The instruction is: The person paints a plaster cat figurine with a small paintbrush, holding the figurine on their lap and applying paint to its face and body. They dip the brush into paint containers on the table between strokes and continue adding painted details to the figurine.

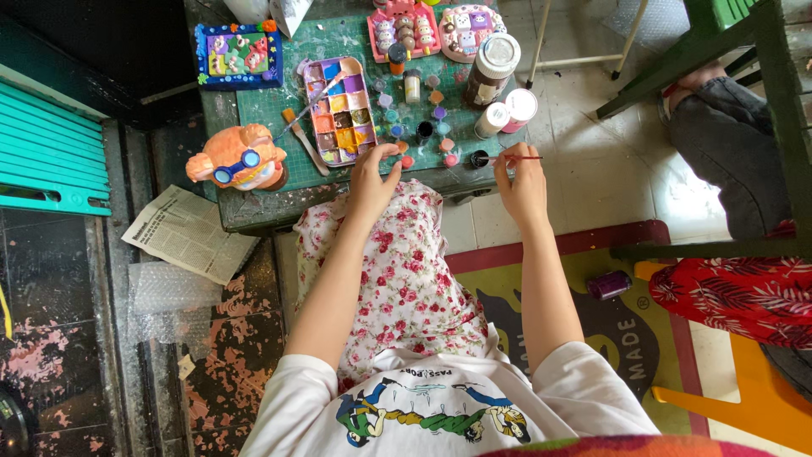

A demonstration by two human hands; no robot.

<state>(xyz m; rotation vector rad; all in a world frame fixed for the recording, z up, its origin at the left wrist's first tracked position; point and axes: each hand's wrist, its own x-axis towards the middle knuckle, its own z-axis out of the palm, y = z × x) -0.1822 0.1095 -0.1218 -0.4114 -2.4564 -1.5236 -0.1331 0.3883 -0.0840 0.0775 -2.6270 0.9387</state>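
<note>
My left hand (373,176) rests at the near edge of a green cutting mat (279,108), fingers apart, touching a small paint pot (407,161). My right hand (521,182) holds a thin red-handled brush (507,158), its tip dipped in a little dark pot (480,157). A paint palette (340,112) with many coloured wells lies just beyond my left hand, with two brushes beside it. An orange painted figure with blue glasses (239,159) stands to the left of the palette.
Several small paint pots (423,127) and jars (491,68) crowd the mat. Painted plaster pieces (239,55) (404,30) lie at the far side. Newspaper (188,233) lies on the floor at left. Another person's leg (727,161) and a purple pot (609,284) are at right.
</note>
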